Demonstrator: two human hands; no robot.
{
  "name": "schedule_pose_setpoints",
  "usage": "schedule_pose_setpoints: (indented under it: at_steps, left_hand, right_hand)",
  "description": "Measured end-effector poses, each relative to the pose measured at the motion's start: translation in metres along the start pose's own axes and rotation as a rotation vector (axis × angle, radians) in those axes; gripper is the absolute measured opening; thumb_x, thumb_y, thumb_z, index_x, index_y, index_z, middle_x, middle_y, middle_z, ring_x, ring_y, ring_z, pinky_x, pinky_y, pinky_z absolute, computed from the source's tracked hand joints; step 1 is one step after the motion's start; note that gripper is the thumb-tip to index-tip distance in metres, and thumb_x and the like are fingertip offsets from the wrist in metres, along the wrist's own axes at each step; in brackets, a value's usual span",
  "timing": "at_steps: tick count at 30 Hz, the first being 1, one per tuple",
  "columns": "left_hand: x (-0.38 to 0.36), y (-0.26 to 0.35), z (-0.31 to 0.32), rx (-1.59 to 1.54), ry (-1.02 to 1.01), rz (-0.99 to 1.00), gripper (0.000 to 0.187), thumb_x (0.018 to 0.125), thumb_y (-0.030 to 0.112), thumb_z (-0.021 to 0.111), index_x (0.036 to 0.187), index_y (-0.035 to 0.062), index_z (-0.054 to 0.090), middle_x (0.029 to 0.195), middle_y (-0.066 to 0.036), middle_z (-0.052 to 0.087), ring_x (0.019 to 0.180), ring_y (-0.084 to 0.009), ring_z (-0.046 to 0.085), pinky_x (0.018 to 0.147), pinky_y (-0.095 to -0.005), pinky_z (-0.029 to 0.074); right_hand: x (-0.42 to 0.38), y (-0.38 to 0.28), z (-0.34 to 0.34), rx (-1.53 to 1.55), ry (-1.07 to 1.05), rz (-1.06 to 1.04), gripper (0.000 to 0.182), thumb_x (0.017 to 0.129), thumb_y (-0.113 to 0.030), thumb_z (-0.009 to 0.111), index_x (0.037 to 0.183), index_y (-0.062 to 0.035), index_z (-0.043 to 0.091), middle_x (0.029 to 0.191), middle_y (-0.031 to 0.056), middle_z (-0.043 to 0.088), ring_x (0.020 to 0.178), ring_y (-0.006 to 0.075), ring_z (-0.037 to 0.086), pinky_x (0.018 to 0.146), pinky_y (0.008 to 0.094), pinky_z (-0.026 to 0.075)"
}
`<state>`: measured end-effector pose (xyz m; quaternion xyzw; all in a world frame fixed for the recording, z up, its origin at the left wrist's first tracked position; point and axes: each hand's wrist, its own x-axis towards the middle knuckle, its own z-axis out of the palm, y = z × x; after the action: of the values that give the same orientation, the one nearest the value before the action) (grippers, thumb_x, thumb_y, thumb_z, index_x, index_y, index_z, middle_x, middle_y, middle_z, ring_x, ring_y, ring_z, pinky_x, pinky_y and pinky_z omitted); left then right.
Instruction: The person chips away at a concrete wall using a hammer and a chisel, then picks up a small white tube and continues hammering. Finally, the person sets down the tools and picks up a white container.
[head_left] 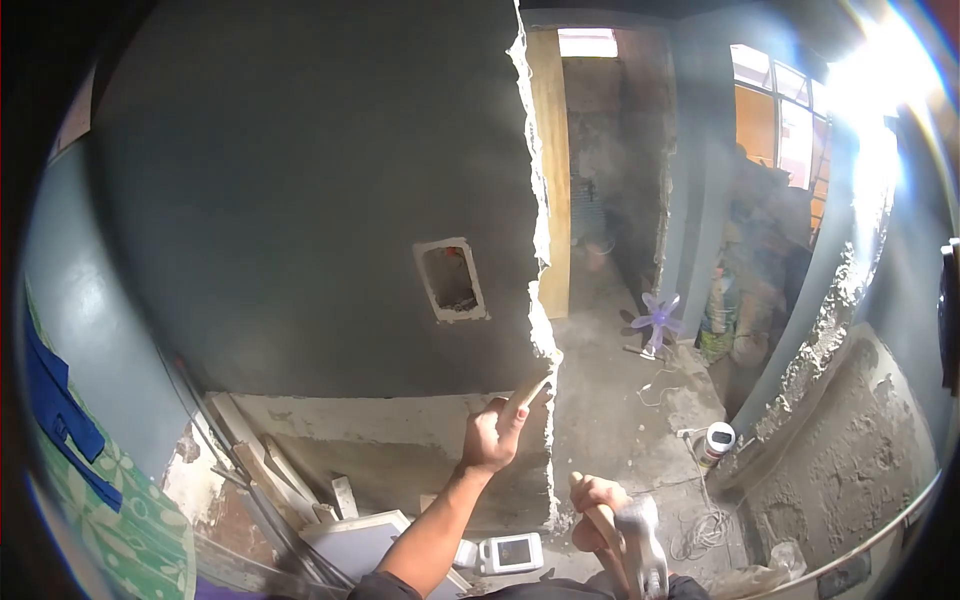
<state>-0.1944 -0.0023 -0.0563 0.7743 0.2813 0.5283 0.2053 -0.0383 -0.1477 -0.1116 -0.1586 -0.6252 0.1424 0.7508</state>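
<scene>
My left hand (492, 434) is raised at the broken wall edge (546, 340), its fingers closed round a pale, narrow chisel-like tool (530, 393) whose tip touches or nearly touches the edge. Lower right, my right hand (598, 505) grips the wooden handle (609, 530) of a hammer, whose whitish metal head (642, 545) lies close to my body. Rough white plaster runs down the edge of the dark grey wall (320, 200). A rectangular hole (450, 279) is cut in that wall, left of the edge.
Wooden boards (262, 465) lean at the lower left beside a green patterned cloth (110, 530). A white device with a screen (511, 553) lies below my hands. Right of the edge are a purple flower-shaped object (658, 321), a white canister (716, 441) and coiled cable (703, 533).
</scene>
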Motion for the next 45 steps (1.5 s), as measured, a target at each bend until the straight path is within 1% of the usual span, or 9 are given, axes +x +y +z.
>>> schedule_pose_setpoints:
  at_steps: [4,17,22,30,34,38,40,41,45]
  left_hand:
    - [-0.002,0.007,-0.002,0.078,-0.009,-0.059,0.038,0.098,0.037,0.061,0.085,0.0006,0.063,0.063,-0.016,0.061,0.056,-0.0315,0.063,0.053,-0.0381,0.048]
    - [-0.003,0.017,0.009,0.205,0.12,-0.027,0.037,0.095,0.035,0.065,0.087,-0.0008,0.065,0.06,-0.019,0.061,0.052,-0.0353,0.063,0.049,-0.0424,0.048]
    - [-0.003,0.015,0.008,0.206,0.054,-0.06,0.048,0.096,0.039,0.064,0.069,0.0018,0.051,0.052,-0.019,0.052,0.046,-0.0388,0.056,0.043,-0.0418,0.042]
    - [0.0,0.028,0.008,0.261,0.046,-0.164,0.045,0.096,0.036,0.065,0.069,0.0025,0.051,0.052,-0.018,0.052,0.045,-0.0362,0.057,0.042,-0.0411,0.041]
    - [-0.001,0.02,0.007,0.295,0.045,-0.032,0.04,0.095,0.032,0.066,0.072,0.0024,0.052,0.054,-0.018,0.053,0.047,-0.0352,0.059,0.043,-0.0395,0.042]
    - [0.004,0.031,0.006,0.276,0.046,-0.036,0.04,0.096,0.033,0.066,0.074,0.0015,0.053,0.054,-0.019,0.053,0.048,-0.0378,0.059,0.044,-0.0407,0.044]
    - [0.003,0.031,0.004,0.309,0.031,-0.113,0.041,0.096,0.034,0.065,0.075,0.0007,0.055,0.056,-0.019,0.055,0.052,-0.0391,0.061,0.047,-0.0413,0.045]
    - [0.006,0.032,0.006,0.319,0.04,-0.139,0.04,0.096,0.035,0.065,0.077,0.0005,0.056,0.057,-0.019,0.056,0.053,-0.039,0.061,0.049,-0.0417,0.046]
    - [0.007,0.035,0.005,0.322,0.034,-0.178,0.039,0.095,0.035,0.065,0.079,0.0006,0.057,0.059,-0.018,0.058,0.054,-0.037,0.062,0.051,-0.0414,0.047]
  right_hand:
    - [-0.028,0.055,-0.014,-0.77,-0.174,0.443,0.024,0.073,-0.008,0.068,0.096,-0.0001,0.065,0.082,0.0168,0.066,0.07,0.0333,0.062,0.071,0.0417,0.05]
    - [-0.032,0.079,-0.024,-0.326,-0.091,0.462,0.014,0.093,-0.013,0.059,0.082,-0.0043,0.06,0.066,0.0042,0.053,0.055,0.0208,0.054,0.052,0.0295,0.042]
    - [-0.017,0.025,-0.014,0.051,0.162,0.428,0.074,0.094,-0.074,0.037,0.074,-0.0034,0.051,0.064,0.0046,0.047,0.058,0.0177,0.047,0.055,0.0271,0.038]
    - [-0.029,0.09,-0.037,-0.482,-0.196,0.329,0.049,0.107,-0.036,0.019,0.089,-0.0041,0.052,0.064,0.0085,0.051,0.057,0.0283,0.048,0.058,0.0415,0.04]
    - [-0.042,0.072,-0.048,-0.692,-0.367,0.458,0.01,0.074,-0.016,0.062,0.077,-0.0066,0.061,0.07,0.0131,0.06,0.065,0.0324,0.061,0.061,0.0419,0.048]
    - [-0.011,0.055,-0.035,0.335,0.181,0.063,0.02,0.069,-0.017,0.069,0.066,-0.0008,0.059,0.063,0.0134,0.058,0.058,0.0274,0.06,0.058,0.0351,0.049]
    - [-0.034,0.099,-0.047,-0.317,0.273,1.436,0.017,0.064,-0.015,0.069,0.069,-0.0017,0.06,0.06,0.0085,0.057,0.055,0.0262,0.058,0.057,0.0334,0.049]
    - [-0.038,0.107,-0.054,-0.581,-0.221,0.601,0.019,0.064,-0.012,0.065,0.079,-0.0016,0.063,0.063,0.0069,0.06,0.055,0.0281,0.058,0.057,0.034,0.049]
    - [-0.03,0.091,-0.049,-0.316,-0.068,0.269,0.006,0.08,-0.01,0.056,0.08,-0.0043,0.059,0.068,0.0083,0.055,0.054,0.0245,0.055,0.053,0.0327,0.046]
